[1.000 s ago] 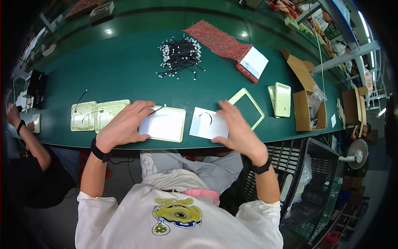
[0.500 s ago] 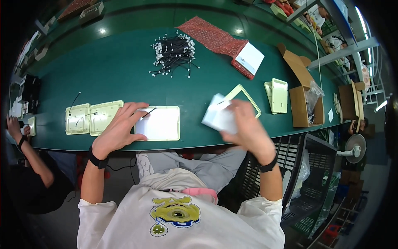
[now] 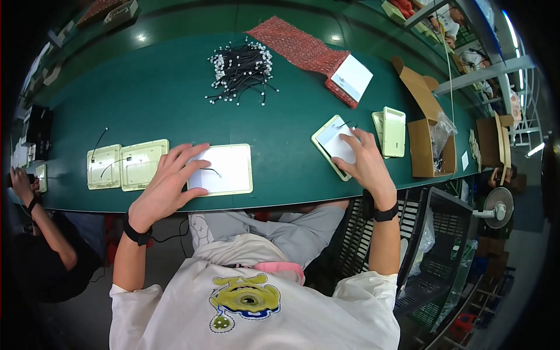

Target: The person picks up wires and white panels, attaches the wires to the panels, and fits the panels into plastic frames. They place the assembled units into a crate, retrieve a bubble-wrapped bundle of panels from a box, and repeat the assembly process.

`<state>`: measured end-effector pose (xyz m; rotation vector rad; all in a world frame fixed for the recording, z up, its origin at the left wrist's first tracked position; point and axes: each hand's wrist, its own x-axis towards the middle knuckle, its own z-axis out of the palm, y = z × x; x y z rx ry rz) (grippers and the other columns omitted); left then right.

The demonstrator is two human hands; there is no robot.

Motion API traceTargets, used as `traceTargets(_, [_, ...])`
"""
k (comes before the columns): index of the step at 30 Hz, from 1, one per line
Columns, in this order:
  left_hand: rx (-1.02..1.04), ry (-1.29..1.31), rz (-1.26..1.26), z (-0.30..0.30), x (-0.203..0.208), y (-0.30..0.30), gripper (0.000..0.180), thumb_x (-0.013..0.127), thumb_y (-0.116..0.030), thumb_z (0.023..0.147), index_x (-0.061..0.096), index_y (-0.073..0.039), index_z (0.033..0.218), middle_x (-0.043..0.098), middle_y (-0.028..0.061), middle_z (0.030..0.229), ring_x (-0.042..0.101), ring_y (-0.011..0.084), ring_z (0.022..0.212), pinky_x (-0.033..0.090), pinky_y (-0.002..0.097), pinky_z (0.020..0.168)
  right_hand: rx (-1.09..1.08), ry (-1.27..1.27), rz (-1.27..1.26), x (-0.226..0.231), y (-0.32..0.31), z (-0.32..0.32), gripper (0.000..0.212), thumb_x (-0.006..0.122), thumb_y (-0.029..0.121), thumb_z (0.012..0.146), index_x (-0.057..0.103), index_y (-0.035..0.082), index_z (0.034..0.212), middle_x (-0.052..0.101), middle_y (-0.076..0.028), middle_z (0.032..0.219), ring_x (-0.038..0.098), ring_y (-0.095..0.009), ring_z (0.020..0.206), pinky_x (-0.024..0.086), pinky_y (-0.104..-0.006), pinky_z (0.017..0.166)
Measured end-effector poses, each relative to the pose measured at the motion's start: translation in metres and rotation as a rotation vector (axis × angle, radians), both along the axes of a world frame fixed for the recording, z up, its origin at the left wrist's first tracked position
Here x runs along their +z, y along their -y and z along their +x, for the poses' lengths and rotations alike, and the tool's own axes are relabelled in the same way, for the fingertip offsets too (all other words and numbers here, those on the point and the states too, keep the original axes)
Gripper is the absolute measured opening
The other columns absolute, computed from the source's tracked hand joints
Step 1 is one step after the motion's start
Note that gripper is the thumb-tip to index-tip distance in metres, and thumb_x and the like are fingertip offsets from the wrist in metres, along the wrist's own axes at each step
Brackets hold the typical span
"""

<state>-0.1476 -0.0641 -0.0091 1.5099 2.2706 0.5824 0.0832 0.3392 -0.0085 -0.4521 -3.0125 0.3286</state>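
"Where does the smaller white panel [image 3: 336, 142] lie against your right hand [image 3: 370, 166]?"

"It lies to the left of your palm, over the cream frame [image 3: 323, 149], under your curved fingers. Your thumb reaches its near side, and your fingertips come down over its right part. A thin black cable [image 3: 349, 123] sits at its far end, just beyond your fingers."

"And how tight is that grip?"

"Your thumb and fingers stand apart, partly curled. Whether they pinch the panel or only touch it, I cannot tell."

"What about your left hand [image 3: 163, 189]?"

"It is spread wide over the left end of the larger white panel [image 3: 230, 160], thumb near the near edge, fingers toward the far edge, with nothing pinched between them. That panel lies flat in its cream surround, mostly to the right of your fingers, and a short black lead [image 3: 213, 170] rests on it, just beside them."

"Anything next to your hands?"

"Cream trays [image 3: 105, 169] beside your left, stacked cream casings [image 3: 394, 134] just beyond your right."
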Motion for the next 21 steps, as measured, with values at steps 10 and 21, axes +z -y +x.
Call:
traceTargets(10, [0.017, -0.011, -0.026, 0.009, 0.002, 0.001, 0.066, 0.090, -0.024, 0.083, 0.060, -0.007, 0.139, 0.044, 0.0102, 0.168, 0.037, 0.0397, 0.154, 0.036, 0.0522, 0.123, -0.026, 0.026, 0.051, -0.003, 0.024, -0.003, 0.067, 0.088, 0.034, 0.088, 0.066, 0.002, 0.143, 0.057, -0.026, 0.153, 0.054, -0.045, 0.141, 0.049, -0.0494, 0.115])
traceTargets(21, [0.018, -0.035, 0.001, 0.026, -0.004, -0.003, 0.063, 0.086, -0.011, 0.085, 0.058, -0.001, 0.140, 0.034, 0.0149, 0.174, 0.030, 0.0439, 0.160, 0.032, 0.0551, 0.128, 0.076, -0.046, -0.051, -0.009, 0.040, 0.001, 0.062, 0.085, 0.015, 0.081, 0.066, 0.002, 0.139, 0.056, -0.023, 0.157, 0.050, -0.045, 0.146, 0.045, -0.0519, 0.121])
